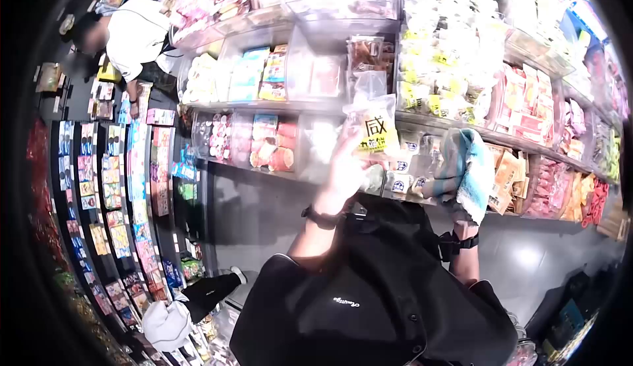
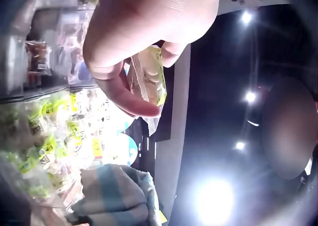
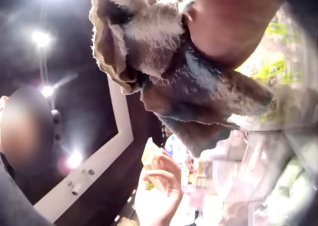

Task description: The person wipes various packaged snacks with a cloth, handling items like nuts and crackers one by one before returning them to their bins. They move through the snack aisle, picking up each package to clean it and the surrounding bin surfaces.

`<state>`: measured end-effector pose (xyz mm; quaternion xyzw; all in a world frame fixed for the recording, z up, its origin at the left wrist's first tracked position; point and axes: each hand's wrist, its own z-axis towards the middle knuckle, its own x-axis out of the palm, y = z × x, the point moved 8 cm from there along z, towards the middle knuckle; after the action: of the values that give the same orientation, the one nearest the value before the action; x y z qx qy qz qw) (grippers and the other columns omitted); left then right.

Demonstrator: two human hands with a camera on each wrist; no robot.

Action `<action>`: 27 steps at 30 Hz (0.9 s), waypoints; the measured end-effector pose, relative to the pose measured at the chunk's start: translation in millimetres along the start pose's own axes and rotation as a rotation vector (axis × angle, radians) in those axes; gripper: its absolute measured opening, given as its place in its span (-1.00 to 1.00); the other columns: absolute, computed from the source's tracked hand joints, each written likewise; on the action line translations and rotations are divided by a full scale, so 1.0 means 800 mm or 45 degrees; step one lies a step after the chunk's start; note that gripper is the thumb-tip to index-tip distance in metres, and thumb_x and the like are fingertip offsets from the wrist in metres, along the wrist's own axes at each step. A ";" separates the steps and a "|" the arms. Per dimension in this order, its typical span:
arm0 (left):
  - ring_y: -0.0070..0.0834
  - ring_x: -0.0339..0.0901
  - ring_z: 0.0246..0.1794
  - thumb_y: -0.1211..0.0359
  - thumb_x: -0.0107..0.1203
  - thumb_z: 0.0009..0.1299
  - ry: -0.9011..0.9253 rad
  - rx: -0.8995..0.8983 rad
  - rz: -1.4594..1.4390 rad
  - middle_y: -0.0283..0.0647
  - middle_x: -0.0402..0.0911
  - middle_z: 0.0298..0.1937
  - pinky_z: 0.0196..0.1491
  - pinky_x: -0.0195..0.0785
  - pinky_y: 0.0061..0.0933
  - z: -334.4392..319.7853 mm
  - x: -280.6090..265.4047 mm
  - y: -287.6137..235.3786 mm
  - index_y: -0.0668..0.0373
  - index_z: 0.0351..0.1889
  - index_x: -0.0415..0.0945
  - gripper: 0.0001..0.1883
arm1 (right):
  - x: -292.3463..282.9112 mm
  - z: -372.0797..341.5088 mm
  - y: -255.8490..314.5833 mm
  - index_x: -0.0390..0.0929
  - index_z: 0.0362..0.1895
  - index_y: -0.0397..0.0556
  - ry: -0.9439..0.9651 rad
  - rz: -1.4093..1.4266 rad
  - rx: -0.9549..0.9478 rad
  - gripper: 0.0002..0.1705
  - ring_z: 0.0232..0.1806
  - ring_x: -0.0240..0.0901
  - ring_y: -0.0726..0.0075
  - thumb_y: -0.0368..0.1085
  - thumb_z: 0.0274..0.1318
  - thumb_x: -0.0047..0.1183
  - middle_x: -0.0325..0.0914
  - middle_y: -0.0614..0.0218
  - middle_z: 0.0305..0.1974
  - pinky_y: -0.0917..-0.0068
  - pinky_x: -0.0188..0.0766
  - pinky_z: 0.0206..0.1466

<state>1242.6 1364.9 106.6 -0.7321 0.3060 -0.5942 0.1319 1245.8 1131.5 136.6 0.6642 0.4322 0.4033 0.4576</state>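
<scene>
My left hand (image 1: 346, 176) holds up a small clear snack packet (image 1: 377, 129) with a yellow-green label and bold dark characters, before the shelf bins. Seen from the left wrist, its thumb and fingers pinch the packet (image 2: 153, 77), and pale rounded pieces show through the film. In my right hand (image 3: 228, 25) is a bunched, fuzzy towel (image 1: 473, 175), striped blue, white and grey. The towel covers most of that hand in the head view. It hangs in front of the lower bins, to the right of the packet.
Clear bins (image 1: 323, 76) full of wrapped snacks rise in tiers ahead. Similar yellow-labelled packets (image 1: 435, 56) fill a bin above the towel. Product racks (image 1: 109, 214) line the left side. One person in a white top (image 1: 138, 36) leans there; another in a grey top (image 1: 166, 325) is below.
</scene>
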 end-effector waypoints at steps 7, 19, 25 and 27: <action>-0.47 0.47 -0.04 0.57 -0.02 0.35 -0.281 0.638 0.536 -0.20 0.44 -0.03 -0.14 0.49 -0.43 -0.090 0.018 -0.050 0.28 0.24 0.12 -0.50 | 0.085 -0.042 -0.035 0.22 0.21 -0.25 0.882 0.545 0.113 -0.44 -0.02 0.48 0.13 -0.13 0.25 -0.09 0.44 -0.01 0.04 0.28 0.43 0.03; -0.42 0.53 -0.14 0.53 0.19 0.17 -0.154 0.624 1.374 -0.10 0.53 -0.13 -0.09 0.40 -0.42 -0.131 -0.038 -0.058 0.32 -0.03 0.38 -0.61 | 0.198 -0.152 -0.017 0.43 -0.35 -0.06 1.123 -0.579 -1.236 -0.69 0.15 0.31 -0.07 -0.31 -0.32 0.17 0.50 0.15 0.00 -0.16 0.05 0.28; -0.27 0.58 -0.14 0.48 0.20 0.15 -0.087 0.483 1.282 -0.04 0.58 -0.20 -0.11 0.40 -0.37 -0.145 -0.071 -0.073 0.31 -0.03 0.38 -0.60 | 0.235 -0.160 -0.030 0.48 -0.01 -0.06 1.265 -0.703 -1.083 -0.45 0.26 0.17 -0.15 -0.16 -0.17 0.20 0.40 0.13 0.13 -0.09 0.00 0.33; -0.25 0.58 -0.18 0.47 0.20 0.15 -0.081 0.462 1.181 -0.01 0.57 -0.23 -0.13 0.39 -0.34 -0.145 -0.077 -0.080 0.33 -0.03 0.35 -0.58 | 0.237 -0.151 -0.037 0.40 0.05 -0.05 1.185 -0.633 -0.982 -0.38 0.33 0.06 -0.25 -0.12 -0.15 0.23 0.29 -0.01 0.22 -0.09 0.00 0.32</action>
<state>1144.2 1471.5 123.7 -0.5018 0.4868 -0.4940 0.5169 1184.2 1347.9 165.9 0.0886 0.5504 0.6569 0.5077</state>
